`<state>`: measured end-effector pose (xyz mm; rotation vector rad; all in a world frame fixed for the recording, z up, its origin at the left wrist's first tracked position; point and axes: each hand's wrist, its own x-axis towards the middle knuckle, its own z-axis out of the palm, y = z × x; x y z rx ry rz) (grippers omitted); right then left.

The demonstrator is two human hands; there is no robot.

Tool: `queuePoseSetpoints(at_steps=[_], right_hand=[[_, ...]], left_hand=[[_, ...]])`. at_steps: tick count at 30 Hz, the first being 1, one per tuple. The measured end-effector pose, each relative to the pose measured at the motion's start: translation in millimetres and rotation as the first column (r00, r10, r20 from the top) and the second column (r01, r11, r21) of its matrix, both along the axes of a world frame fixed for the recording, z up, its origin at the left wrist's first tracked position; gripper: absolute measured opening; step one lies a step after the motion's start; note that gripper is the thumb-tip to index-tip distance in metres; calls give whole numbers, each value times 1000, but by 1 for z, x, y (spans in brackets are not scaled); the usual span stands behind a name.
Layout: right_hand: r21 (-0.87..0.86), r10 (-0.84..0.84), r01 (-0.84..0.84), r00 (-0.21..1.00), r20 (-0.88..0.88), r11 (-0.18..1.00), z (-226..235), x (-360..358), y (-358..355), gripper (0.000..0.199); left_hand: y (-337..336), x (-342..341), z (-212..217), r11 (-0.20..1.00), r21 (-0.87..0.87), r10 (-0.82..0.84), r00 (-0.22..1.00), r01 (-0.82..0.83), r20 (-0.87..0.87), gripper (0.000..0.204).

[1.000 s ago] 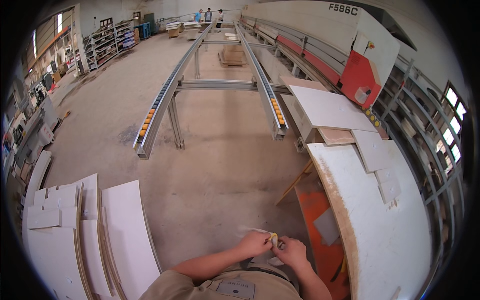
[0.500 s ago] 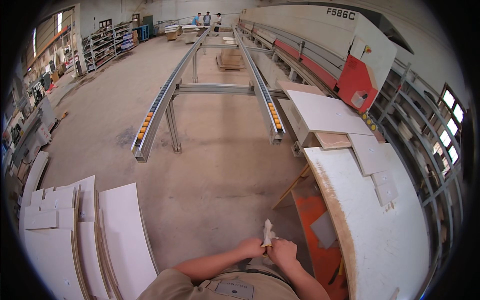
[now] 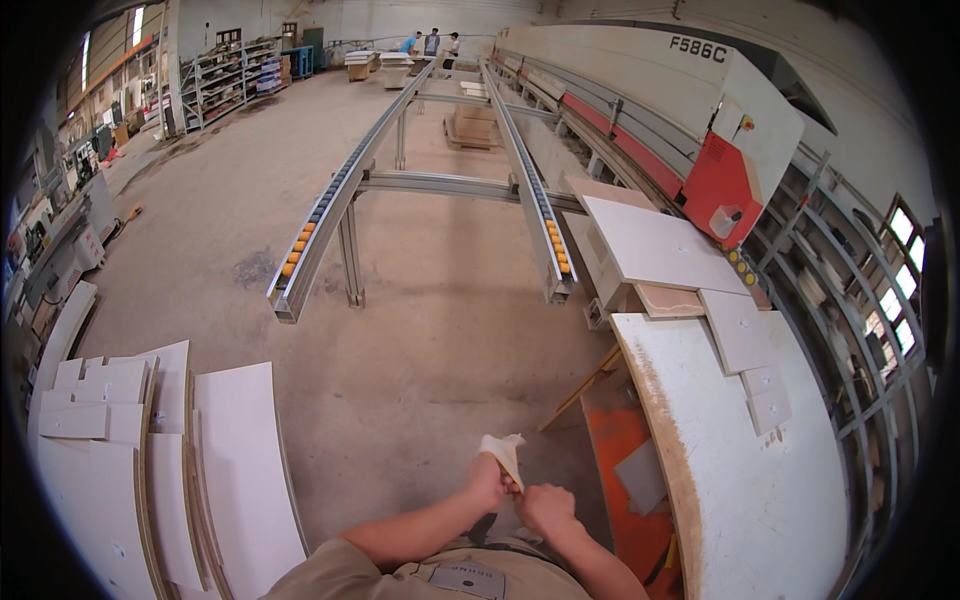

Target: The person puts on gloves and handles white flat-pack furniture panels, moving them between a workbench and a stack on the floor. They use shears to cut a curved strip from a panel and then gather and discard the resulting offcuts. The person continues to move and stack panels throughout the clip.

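Note:
My left hand (image 3: 488, 481) and my right hand (image 3: 545, 506) meet close to my body at the bottom middle of the view. Between the fingers of both hands sticks up a small pale, crumpled piece (image 3: 503, 449), like a scrap of tape or cloth. The left hand pinches its lower end and the right hand touches it from the right. Both forearms come up from the lower edge in tan sleeves.
A big white board (image 3: 760, 490) lies to my right, with smaller white panels (image 3: 662, 246) beyond it beside a long red and white machine (image 3: 722, 180). Stacked white panels (image 3: 150, 470) lie at lower left. A roller conveyor frame (image 3: 330, 215) runs ahead. Some people (image 3: 432, 41) stand far off.
The pale piece has been drawn up and unfolded between my hands. My view has tilted slightly; the hands stay close to my body.

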<state>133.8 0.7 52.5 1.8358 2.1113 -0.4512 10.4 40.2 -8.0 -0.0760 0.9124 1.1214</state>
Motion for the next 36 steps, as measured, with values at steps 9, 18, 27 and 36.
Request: queuePoseSetpoints(at_steps=[9,18,27,36], right_hand=[[-159,211,-208,977,4,965,35,-33,6,34],[-157,257,-254,967,-3,954,34,-36,0,32],[-123,225,-229,973,-50,966,30,-31,9,32],[26,274,-273,960,-53,962,57,-41,8,29]], left_hand=[[26,-24,-35,465,86,228,-25,881,-973,29],[31,-26,-68,565,86,-397,362,820,-843,41],[49,-7,18,744,668,-340,876,27,343,49],[111,-30,15,40,992,-57,992,117,-115,36]])
